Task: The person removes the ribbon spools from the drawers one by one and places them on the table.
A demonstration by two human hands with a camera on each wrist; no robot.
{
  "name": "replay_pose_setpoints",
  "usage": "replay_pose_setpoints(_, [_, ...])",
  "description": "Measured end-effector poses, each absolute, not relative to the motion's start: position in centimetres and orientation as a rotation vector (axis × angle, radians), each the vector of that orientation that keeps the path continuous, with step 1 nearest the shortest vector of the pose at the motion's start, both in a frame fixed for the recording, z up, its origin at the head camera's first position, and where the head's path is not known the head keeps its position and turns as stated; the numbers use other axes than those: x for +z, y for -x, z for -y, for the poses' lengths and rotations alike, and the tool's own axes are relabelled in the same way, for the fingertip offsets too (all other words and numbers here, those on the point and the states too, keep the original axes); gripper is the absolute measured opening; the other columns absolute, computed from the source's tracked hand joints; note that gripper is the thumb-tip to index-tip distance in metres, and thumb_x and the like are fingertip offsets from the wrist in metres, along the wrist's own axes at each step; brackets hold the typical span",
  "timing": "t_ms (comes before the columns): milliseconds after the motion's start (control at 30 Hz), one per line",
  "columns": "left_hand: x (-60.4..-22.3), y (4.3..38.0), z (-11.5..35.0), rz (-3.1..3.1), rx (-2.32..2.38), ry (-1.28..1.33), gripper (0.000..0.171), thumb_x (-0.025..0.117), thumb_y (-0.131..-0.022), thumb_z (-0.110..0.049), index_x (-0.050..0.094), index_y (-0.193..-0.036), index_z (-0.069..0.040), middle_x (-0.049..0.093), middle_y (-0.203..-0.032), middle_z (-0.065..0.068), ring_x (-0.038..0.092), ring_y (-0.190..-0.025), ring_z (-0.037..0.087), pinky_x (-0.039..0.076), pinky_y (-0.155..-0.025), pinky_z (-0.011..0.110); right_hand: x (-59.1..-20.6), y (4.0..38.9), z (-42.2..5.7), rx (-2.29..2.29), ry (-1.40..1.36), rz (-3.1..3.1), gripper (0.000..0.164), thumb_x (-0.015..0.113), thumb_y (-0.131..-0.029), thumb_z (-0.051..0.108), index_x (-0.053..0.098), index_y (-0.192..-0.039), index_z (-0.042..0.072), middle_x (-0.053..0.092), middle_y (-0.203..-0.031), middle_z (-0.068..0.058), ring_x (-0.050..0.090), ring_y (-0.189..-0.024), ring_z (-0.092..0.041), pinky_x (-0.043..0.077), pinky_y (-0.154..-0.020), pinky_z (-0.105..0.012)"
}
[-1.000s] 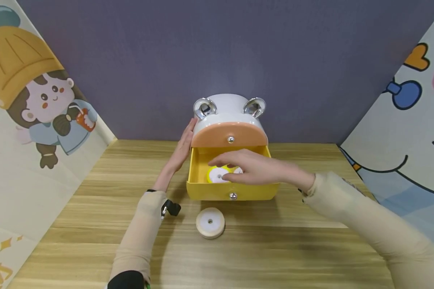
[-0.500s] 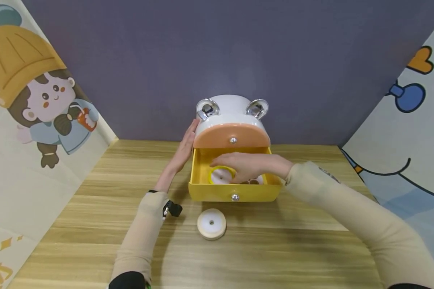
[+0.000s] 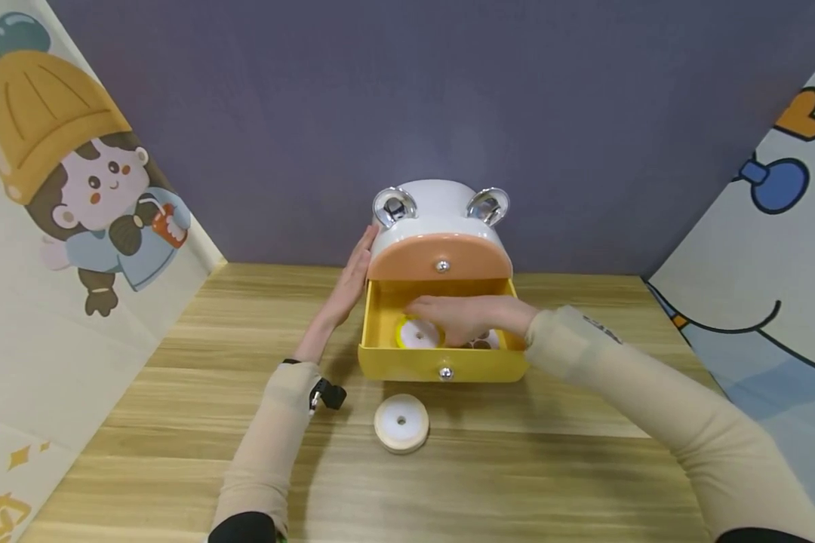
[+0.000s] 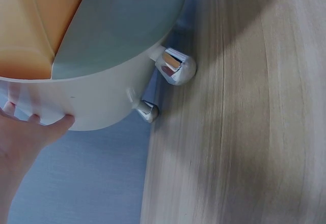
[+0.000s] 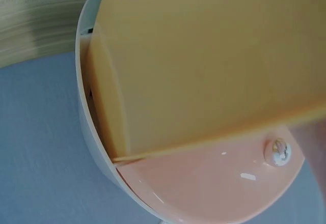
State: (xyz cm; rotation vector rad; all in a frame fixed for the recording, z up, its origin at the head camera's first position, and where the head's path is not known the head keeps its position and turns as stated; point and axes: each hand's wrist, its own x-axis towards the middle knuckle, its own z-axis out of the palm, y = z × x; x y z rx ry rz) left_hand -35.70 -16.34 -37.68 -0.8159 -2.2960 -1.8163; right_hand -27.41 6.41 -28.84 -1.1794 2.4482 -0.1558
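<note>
A small white drawer box (image 3: 441, 200) with silver ears stands at the table's back, its yellow drawer (image 3: 414, 366) pulled out. My left hand (image 3: 349, 290) rests along the box's left side; in the left wrist view its fingertips touch the pale wall. Down in the drawer is my right hand (image 3: 458, 317), beside and partly over a yellow-rimmed roll (image 3: 419, 333) with a white face. Its fingertips are hidden, so I cannot tell whether they grip it. To its right lies a white piece with brown spots (image 3: 484, 342). The right wrist view mostly shows the drawer's yellow surface (image 5: 214, 61).
On the wooden table (image 3: 550, 467), in front of the drawer, lies a cream-rimmed roll (image 3: 401, 424) with a white face and a centre hole. The orange upper drawer (image 3: 407, 260) is closed. A grey wall rises behind the box, with printed panels at both sides.
My right hand has gone lower into the drawer, and its fingers have drawn in around the yellow-rimmed roll. The spotted piece has come into sight. My left hand keeps its place on the box.
</note>
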Motion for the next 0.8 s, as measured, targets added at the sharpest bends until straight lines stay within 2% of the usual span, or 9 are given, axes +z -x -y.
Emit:
replay_pose_setpoints(167, [-38.5,36.4,16.4,2.289,-1.794,0.807,0.049,0.02,-0.109,-0.039,0.018,-0.159,-0.035,0.005,-0.17,-0.005,0.003,-0.157,0.016,0.002,-0.126,0.055,-29.4,27.8,-6.4,-0.131,1.159,-2.486,0.055,0.073,-0.084,0.01,0.05,-0.134,0.006,0.057,-0.126,-0.009,0.052,-0.11,-0.02,0.047,-0.104,-0.037])
replay_pose_setpoints(433, [-38.7,36.3,16.3,2.295,-1.797,0.802,0.055,0.022,-0.105,-0.055,0.019,-0.158,-0.039,0.006,-0.17,-0.005,0.002,-0.157,0.018,0.002,-0.125,0.059,-29.5,27.8,-6.4,-0.178,1.146,-2.524,0.054,0.075,-0.084,0.015,0.05,-0.13,0.003,0.059,-0.121,-0.008,0.055,-0.106,-0.019,0.049,-0.1,-0.036])
replay_pose_setpoints(600, [-38.7,36.2,16.3,2.302,-1.802,0.806,0.051,0.02,-0.108,-0.045,0.018,-0.158,-0.037,0.004,-0.17,-0.002,0.002,-0.157,0.017,0.002,-0.125,0.059,-28.8,27.6,-6.5,-0.297,1.201,-2.523,0.057,0.078,-0.081,0.015,0.05,-0.129,0.001,0.061,-0.121,-0.009,0.057,-0.105,-0.018,0.05,-0.1,-0.036])
replay_pose_setpoints(800, [-37.7,35.6,16.3,2.301,-1.829,0.804,0.05,0.02,-0.11,-0.026,0.017,-0.16,-0.026,0.002,-0.17,0.003,-0.001,-0.157,0.021,0.0,-0.126,0.057,-27.8,27.3,-6.4,-0.389,1.22,-2.532,0.063,0.079,-0.079,0.018,0.049,-0.133,0.003,0.061,-0.124,-0.007,0.057,-0.105,-0.018,0.05,-0.098,-0.034])
